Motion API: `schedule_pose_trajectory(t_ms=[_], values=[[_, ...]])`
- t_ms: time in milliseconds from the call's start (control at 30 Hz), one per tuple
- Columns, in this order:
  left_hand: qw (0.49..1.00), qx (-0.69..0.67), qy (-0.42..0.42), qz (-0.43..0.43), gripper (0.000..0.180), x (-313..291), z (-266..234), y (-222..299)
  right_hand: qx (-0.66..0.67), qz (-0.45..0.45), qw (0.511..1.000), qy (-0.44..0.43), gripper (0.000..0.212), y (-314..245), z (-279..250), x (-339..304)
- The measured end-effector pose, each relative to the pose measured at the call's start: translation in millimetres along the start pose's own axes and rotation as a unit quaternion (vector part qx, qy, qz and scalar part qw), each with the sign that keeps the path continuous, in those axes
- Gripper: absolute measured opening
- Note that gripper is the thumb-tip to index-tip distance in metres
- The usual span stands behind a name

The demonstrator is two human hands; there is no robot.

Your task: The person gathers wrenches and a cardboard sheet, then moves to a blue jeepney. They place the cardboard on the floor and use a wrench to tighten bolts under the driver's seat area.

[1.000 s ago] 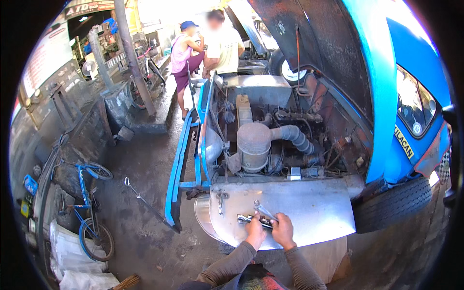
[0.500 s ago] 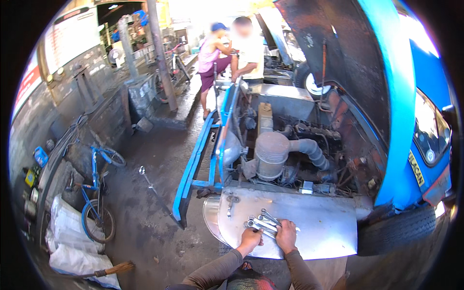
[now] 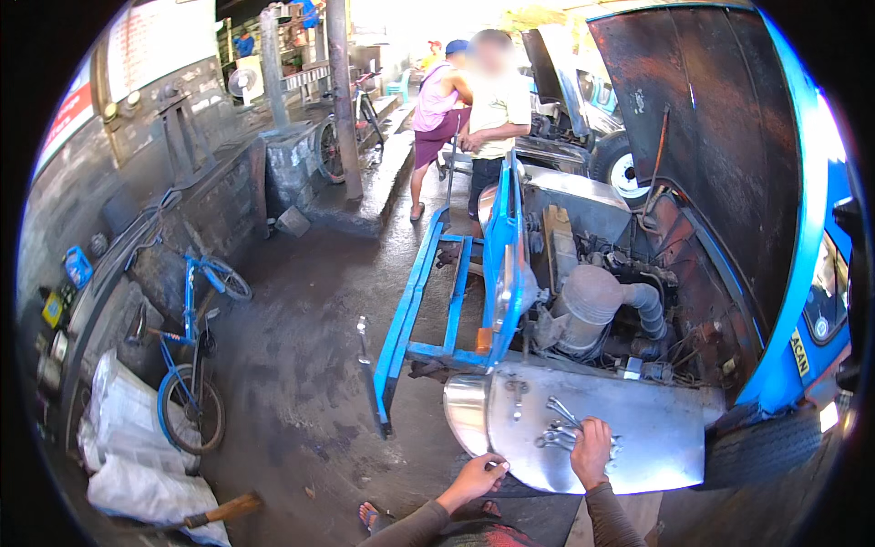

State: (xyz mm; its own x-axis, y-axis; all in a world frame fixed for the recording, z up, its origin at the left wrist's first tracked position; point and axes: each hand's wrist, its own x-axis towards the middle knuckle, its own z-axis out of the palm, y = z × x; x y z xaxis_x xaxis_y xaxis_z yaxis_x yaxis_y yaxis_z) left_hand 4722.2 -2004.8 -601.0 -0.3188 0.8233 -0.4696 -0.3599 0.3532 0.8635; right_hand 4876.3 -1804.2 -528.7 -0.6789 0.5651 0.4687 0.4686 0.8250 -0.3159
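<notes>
In the lower right of the frame, several silver wrenches [image 3: 558,436] lie in a loose cluster on a bare metal fender [image 3: 652,428]; the right hand [image 3: 592,447] is over their right-hand ends, fingers curled down and hiding part of them, though whether it grips any I cannot tell; the left hand [image 3: 476,480] is at bottom centre, beside the fender's lower left edge and apart from the wrenches, its fingers bent and the thumb near the fingertips; whether something small is pinched there I cannot tell.

A small metal latch [image 3: 518,399] is on the fender, up and left of the wrenches; above the fender, right of centre, a dusty round canister [image 3: 588,296] with a ribbed hose [image 3: 645,310] stands in the engine bay, under a raised hood [image 3: 702,109] at upper right; a blue metal frame [image 3: 415,314] juts out near the middle; a blue bicycle [image 3: 189,342] leans at left, above white sacks [image 3: 137,488] and a broom [image 3: 228,510] at lower left; two people [image 3: 474,105] stand close together at top centre.
</notes>
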Motion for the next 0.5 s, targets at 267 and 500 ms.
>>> schedule_pose_trajectory(t_ms=[267,500], values=[[0.996,-0.082,0.016,0.032,0.044,-150,-209,18,0.320,0.116,0.892,-0.296,0.014,-280,73,-25],[0.961,-0.240,0.114,0.073,0.027,-153,-348,66,0.481,0.225,0.755,-0.384,0.028,-430,175,21]])
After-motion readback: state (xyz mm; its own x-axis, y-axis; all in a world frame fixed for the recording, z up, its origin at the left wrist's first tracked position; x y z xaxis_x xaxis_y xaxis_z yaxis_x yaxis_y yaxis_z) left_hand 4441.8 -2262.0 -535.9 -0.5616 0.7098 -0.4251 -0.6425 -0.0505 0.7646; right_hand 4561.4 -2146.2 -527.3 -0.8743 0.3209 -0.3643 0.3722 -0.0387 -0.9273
